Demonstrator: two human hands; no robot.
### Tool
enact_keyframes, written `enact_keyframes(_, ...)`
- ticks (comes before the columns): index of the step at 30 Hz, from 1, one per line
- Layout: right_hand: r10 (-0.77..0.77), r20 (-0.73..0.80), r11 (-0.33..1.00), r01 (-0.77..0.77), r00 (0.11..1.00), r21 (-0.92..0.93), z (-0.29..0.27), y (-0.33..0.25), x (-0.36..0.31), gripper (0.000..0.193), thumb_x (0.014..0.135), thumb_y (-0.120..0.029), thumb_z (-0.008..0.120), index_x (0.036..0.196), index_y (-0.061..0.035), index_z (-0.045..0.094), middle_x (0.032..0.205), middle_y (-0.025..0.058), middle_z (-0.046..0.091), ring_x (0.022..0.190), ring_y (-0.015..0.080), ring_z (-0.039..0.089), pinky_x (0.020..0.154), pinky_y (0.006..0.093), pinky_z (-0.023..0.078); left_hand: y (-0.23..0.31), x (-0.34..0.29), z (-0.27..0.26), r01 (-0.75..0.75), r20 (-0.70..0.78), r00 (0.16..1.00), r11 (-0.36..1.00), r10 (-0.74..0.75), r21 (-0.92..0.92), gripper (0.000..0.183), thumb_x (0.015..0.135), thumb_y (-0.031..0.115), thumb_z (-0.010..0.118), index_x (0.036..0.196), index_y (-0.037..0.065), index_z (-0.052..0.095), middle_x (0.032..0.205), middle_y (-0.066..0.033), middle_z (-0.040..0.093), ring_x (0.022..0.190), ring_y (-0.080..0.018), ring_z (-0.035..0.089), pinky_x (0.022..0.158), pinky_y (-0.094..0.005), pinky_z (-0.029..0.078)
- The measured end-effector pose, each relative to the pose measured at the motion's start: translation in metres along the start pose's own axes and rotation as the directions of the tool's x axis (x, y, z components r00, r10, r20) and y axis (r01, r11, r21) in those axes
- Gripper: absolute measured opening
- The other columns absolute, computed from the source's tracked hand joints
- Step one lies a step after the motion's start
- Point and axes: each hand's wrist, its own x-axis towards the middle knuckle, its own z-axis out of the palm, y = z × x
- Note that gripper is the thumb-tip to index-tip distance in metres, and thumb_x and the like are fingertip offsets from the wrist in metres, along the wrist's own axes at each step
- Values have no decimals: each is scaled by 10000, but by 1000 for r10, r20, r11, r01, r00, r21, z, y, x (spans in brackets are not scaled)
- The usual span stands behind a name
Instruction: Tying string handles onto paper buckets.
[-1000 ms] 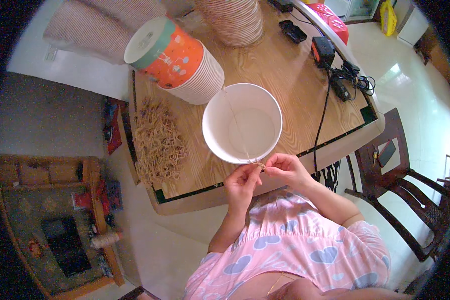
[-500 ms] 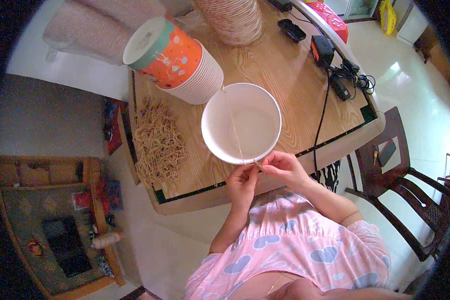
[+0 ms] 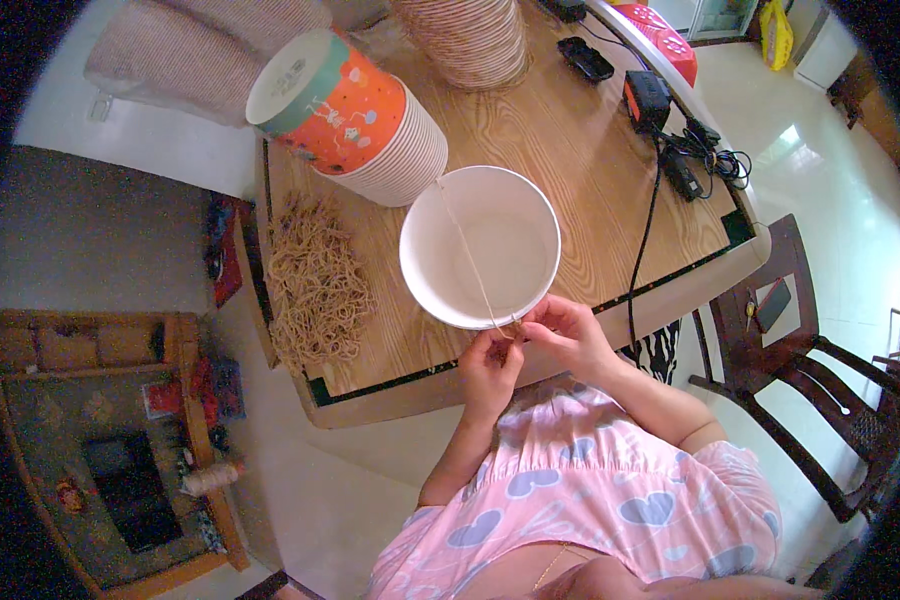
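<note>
A white paper bucket (image 3: 505, 240) stands with its mouth up near the table's front edge. A thin tan cord (image 3: 467, 250) spans its opening, from the far-left rim to the near rim. At that near rim my left hand (image 3: 490, 368) pinches the cord's end. My right hand (image 3: 568, 335) is closed just beside it, thumb and forefinger also on the cord. The fingertips of both hands nearly meet, and the exact knot or loop between them is too small to make out. To the left lies a tangled heap of tan cords (image 3: 318, 285).
Behind the bucket leans a stack of nested paper buckets (image 3: 365, 125), orange and green outside. Another tall stack (image 3: 465, 40) stands farther back, near wrapped stacks (image 3: 170, 65). Black cables and an adapter (image 3: 680, 175) lie at right on the wooden table (image 3: 610, 190). A dark chair (image 3: 770, 320) stands beyond.
The cord across the bucket now shows straighter, its near end shifted slightly right. Both hands have moved a little right at the rim, still pinching the cord. The bucket moved slightly left.
</note>
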Motion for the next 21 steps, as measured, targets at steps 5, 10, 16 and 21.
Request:
enact_keyframes(5, -7, -5, 999, 7, 1000, -50, 1, -7, -1, 98, 817, -99, 602, 840, -8, 577, 776, -5, 582, 743, 62, 531, 672, 213, 442, -14, -10, -5, -95, -37, 996, 916, 87, -389, 27, 787, 33, 536, 801, 10, 541, 858, -88, 591, 673, -99, 529, 578, -215, 430)
enact_keyframes(10, -27, 22, 997, 28, 999, -77, -1, -9, -5, 90, 812, -88, 604, 836, -5, 576, 793, 3, 585, 761, 74, 537, 698, 220, 445, 6, 0, -7, 67, 132, 989, 606, 62, -792, 210, 823, 216, 471, 752, 26, 528, 782, -107, 586, 570, -134, 493, 471, -214, 376)
enact_keyframes(16, 44, 45, 999, -44, 998, -8, 0, -21, -11, 75, 817, -51, 594, 864, -6, 558, 853, -2, 545, 822, 72, 507, 766, 218, 410, 1, 5, -6, 321, 194, 935, 481, -295, -816, 175, 840, 210, 529, 746, 65, 553, 643, -39, 561, 493, -98, 470, 430, -201, 342)
enact_keyframes(21, -141, 133, 953, 171, 981, -250, -3, -33, -14, 67, 824, -56, 586, 861, -9, 557, 832, 0, 556, 811, 75, 515, 738, 216, 417, 27, 1, 1, 332, 79, 933, 756, -351, -564, 132, 822, 158, 577, 728, 65, 570, 630, -7, 543, 500, -63, 465, 430, -181, 318)
